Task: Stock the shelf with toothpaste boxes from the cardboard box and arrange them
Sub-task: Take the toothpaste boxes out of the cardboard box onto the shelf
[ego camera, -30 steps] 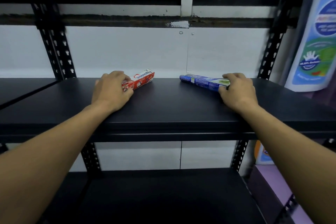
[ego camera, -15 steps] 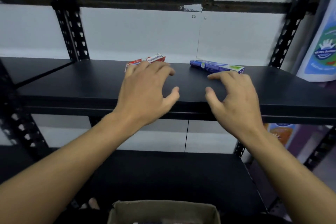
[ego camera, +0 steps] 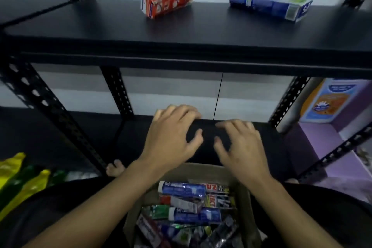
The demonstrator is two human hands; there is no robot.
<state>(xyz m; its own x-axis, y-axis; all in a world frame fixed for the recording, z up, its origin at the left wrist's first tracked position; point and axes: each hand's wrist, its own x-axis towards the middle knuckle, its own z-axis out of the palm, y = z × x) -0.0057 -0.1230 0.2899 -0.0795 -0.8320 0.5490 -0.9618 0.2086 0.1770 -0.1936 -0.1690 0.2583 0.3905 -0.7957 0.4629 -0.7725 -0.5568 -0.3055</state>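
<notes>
Left hand [ego camera: 171, 139] and right hand [ego camera: 241, 147] are held spread over the cardboard box [ego camera: 201, 170], grips loose, apparently empty. Red box [ego camera: 168, 4] and blue box [ego camera: 269, 7] are laid apart on the shelf [ego camera: 100, 26].

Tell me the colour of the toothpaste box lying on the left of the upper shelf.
Red and white toothpaste box, seen best in the head view.

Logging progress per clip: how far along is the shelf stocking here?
Done: two toothpaste boxes lie apart on the upper shelf, a red box and a blue box. In hand: nothing; the left hand and right hand hover open-fingered over the cardboard box. Left: many packs fill that box, so most of the stocking and arranging remains.
</notes>
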